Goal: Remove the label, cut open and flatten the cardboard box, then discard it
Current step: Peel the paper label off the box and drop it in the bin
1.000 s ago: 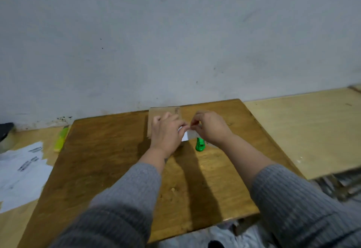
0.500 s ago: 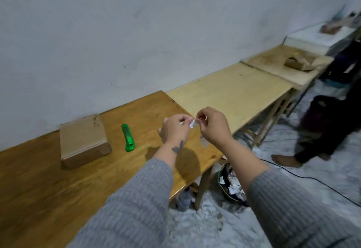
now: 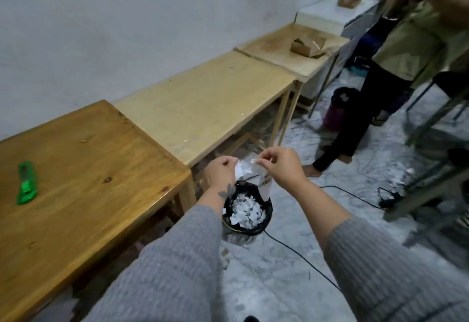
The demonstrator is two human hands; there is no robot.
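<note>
Both my hands are held out past the right end of the dark wooden table (image 3: 76, 169), above a black bin (image 3: 264, 222) on the floor. My left hand (image 3: 220, 174) pinches one white piece of the label (image 3: 239, 169). My right hand (image 3: 280, 166) pinches the other piece, a white strip (image 3: 265, 184) with print that hangs down over the bin. The bin is lined in black and holds several white paper scraps. A green box cutter (image 3: 26, 182) lies on the table at the far left. The cardboard box is out of view.
Two pale wooden tables (image 3: 203, 103) continue to the right along the wall; the far one carries an opened cardboard box (image 3: 308, 45). Another person (image 3: 396, 50) stands at the right. A black cable (image 3: 299, 255) runs over the scrap-littered floor. Metal furniture legs (image 3: 431, 189) stand at right.
My view has swung right from the table to the bin. My hands carried the label off the table and now hold it apart in two pieces over the bin; the box left view.
</note>
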